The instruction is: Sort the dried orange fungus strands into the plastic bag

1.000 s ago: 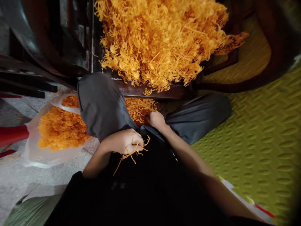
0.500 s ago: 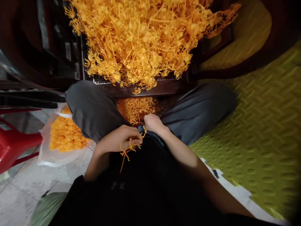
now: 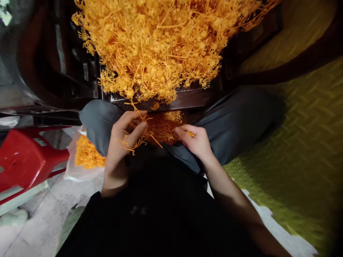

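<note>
My left hand (image 3: 120, 134) is closed on an orange branched stem (image 3: 142, 116), which sticks out above and below the fingers. Thumb and forefinger of my right hand (image 3: 197, 141) are pinched, and small orange pieces (image 3: 190, 134) show in its curled fingers. Both hands are held over my lap, apart from each other. Beneath them, between my knees, lies a mass of thin orange stems (image 3: 163, 130); what holds it is mostly hidden. In front, a big heap of orange branched flower clusters (image 3: 160, 53) covers a dark wooden seat (image 3: 190, 98).
To the left, a clear plastic bag (image 3: 83, 173) of orange pieces (image 3: 88, 153) sits on the tiled floor beside a red plastic stool (image 3: 26, 157). Green plastic (image 3: 71, 223) lies lower left. A yellow textured mat (image 3: 294, 160) covers the floor at right. Curved dark armrests (image 3: 32, 82) flank the seat.
My left hand has moved up and forward with a stem in it. My right hand has moved right and turned, so its fingers and the orange pieces now show.
</note>
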`<state>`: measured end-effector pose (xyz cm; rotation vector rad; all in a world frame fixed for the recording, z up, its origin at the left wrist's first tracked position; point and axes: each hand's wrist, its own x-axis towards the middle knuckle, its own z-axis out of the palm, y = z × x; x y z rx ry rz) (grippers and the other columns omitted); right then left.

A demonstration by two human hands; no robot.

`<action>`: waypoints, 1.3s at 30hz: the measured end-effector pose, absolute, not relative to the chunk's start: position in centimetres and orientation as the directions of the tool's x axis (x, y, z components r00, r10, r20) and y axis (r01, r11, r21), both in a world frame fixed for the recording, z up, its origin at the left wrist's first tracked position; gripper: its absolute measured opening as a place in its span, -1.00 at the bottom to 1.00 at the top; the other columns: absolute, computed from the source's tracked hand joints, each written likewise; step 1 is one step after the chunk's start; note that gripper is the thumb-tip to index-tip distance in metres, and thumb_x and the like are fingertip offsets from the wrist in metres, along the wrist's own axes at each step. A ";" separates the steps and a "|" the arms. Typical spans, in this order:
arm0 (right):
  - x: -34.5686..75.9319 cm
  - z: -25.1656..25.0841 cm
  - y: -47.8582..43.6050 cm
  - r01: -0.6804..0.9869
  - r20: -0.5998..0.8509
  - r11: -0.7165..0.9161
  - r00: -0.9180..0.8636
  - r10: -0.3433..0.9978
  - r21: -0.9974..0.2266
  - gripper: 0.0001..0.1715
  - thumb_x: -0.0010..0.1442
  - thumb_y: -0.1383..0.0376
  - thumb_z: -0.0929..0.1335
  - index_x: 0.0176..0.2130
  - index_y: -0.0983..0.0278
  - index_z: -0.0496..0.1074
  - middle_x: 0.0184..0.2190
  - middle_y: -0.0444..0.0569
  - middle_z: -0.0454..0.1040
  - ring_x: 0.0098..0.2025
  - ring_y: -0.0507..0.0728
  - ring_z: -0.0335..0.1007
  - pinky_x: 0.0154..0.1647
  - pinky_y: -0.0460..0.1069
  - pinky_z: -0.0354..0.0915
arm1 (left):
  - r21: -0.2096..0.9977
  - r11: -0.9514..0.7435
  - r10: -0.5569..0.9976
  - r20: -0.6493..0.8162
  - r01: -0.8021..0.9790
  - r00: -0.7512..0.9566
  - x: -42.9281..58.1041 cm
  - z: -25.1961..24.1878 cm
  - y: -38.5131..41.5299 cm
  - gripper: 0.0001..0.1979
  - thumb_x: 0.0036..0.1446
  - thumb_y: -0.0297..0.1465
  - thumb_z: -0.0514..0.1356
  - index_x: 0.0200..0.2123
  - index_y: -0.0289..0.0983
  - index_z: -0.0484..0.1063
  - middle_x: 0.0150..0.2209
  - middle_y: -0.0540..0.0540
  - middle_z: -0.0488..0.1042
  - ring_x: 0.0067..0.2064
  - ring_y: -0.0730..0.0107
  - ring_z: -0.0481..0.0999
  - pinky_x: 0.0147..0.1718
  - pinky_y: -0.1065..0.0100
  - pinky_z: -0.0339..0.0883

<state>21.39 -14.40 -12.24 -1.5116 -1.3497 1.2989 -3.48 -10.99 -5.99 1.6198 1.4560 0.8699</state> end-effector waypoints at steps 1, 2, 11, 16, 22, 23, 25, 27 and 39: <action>21.3 -11.4 -14.3 0.187 -0.173 -0.173 0.015 0.985 -0.967 -0.67 0.36 0.12 0.40 -0.31 0.28 0.62 -0.48 -0.09 0.55 -0.45 0.05 0.43 -0.38 -0.04 0.30 | 0.858 -0.096 0.990 0.030 0.504 0.136 -2.8 -6.0 -10.7 -0.65 0.25 -0.33 0.36 0.10 -0.14 0.58 -0.09 -0.08 0.58 -0.17 0.37 0.54 -0.18 0.33 0.43; 21.1 -10.4 -14.2 0.145 -0.107 -0.117 0.075 0.991 -0.983 -0.71 0.38 0.15 0.40 -0.27 0.27 0.63 -0.46 -0.09 0.56 -0.45 0.05 0.44 -0.37 -0.04 0.32 | 0.828 -0.150 0.983 0.066 0.541 0.171 -2.1 -6.0 -10.3 -0.61 0.24 -0.36 0.36 0.13 -0.14 0.56 -0.09 -0.07 0.57 -0.16 0.37 0.53 -0.15 0.33 0.44; 18.6 -5.8 -11.0 0.242 0.359 0.420 -0.259 0.897 -0.875 -0.75 0.39 0.31 0.39 0.02 0.26 0.60 -0.11 -0.02 0.69 -0.08 0.12 0.64 0.04 0.01 0.49 | 0.827 -0.286 0.917 0.089 0.484 0.388 1.3 -4.9 -8.5 -0.42 0.15 -0.59 0.22 0.25 -0.21 0.45 0.03 -0.14 0.61 0.04 0.25 0.60 0.08 0.23 0.48; 18.9 -8.3 -10.2 0.290 0.297 0.375 -0.279 0.913 -0.880 -0.54 0.37 0.24 0.43 0.22 0.23 0.48 0.11 0.04 0.62 0.06 0.20 0.62 0.14 0.09 0.48 | 0.929 -0.140 0.886 -0.037 0.343 0.463 -0.2 -4.5 -8.9 -0.15 0.12 -0.58 0.25 0.46 -0.12 0.15 0.23 -0.19 0.51 0.24 0.06 0.55 0.15 0.13 0.53; 17.9 -8.5 -10.3 0.225 0.322 0.338 -0.106 0.941 -0.914 -0.92 0.35 0.29 0.43 -0.14 0.22 0.57 -0.22 -0.05 0.65 -0.16 0.12 0.60 -0.05 0.04 0.48 | 0.973 -0.054 0.843 -0.077 0.225 0.532 -1.0 -4.4 -8.8 -0.13 0.17 -0.51 0.27 0.49 -0.02 0.09 0.32 -0.18 0.43 0.24 0.03 0.55 0.16 0.06 0.54; 18.0 -8.5 -10.2 0.168 0.284 0.289 -0.052 0.957 -0.942 -0.94 0.33 0.27 0.44 -0.21 0.22 0.55 -0.28 -0.08 0.63 -0.23 0.10 0.58 -0.12 0.02 0.48 | 0.979 -0.038 0.852 -0.074 0.202 0.518 -1.1 -4.4 -8.7 -0.15 0.20 -0.48 0.28 0.49 -0.02 0.08 0.33 -0.19 0.42 0.24 0.03 0.56 0.15 0.07 0.55; 18.5 -8.6 -10.2 -0.017 0.158 0.158 -0.023 0.987 -0.987 -0.87 0.30 0.20 0.47 -0.26 0.21 0.52 -0.40 -0.13 0.57 -0.39 0.05 0.50 -0.31 -0.02 0.44 | 0.981 -0.031 0.871 -0.067 0.191 0.487 -1.4 -4.3 -8.5 -0.18 0.24 -0.42 0.31 0.49 -0.03 0.09 0.31 -0.22 0.44 0.18 0.07 0.60 0.10 0.12 0.56; 19.1 -9.0 -10.1 -0.215 0.049 0.028 -0.091 0.995 -0.976 -0.80 0.26 0.12 0.49 -0.24 0.19 0.53 -0.47 -0.17 0.52 -0.51 0.02 0.40 -0.46 -0.05 0.36 | 0.978 -0.041 0.878 -0.063 0.207 0.474 -1.5 -4.2 -8.3 -0.19 0.24 -0.38 0.34 0.48 -0.07 0.11 0.25 -0.23 0.49 0.06 0.15 0.65 0.02 0.20 0.59; 20.2 -7.8 -10.0 0.033 0.131 0.139 -0.179 0.975 -0.990 -0.75 0.18 0.11 0.55 -0.26 0.22 0.57 -0.31 -0.10 0.61 -0.31 0.06 0.51 -0.25 -0.02 0.42 | 0.943 -0.075 0.927 -0.054 0.325 0.370 -0.7 -3.9 -8.8 -0.13 0.13 -0.20 0.47 0.43 0.03 0.18 -0.12 -0.10 0.61 -0.14 0.17 0.69 -0.18 0.20 0.63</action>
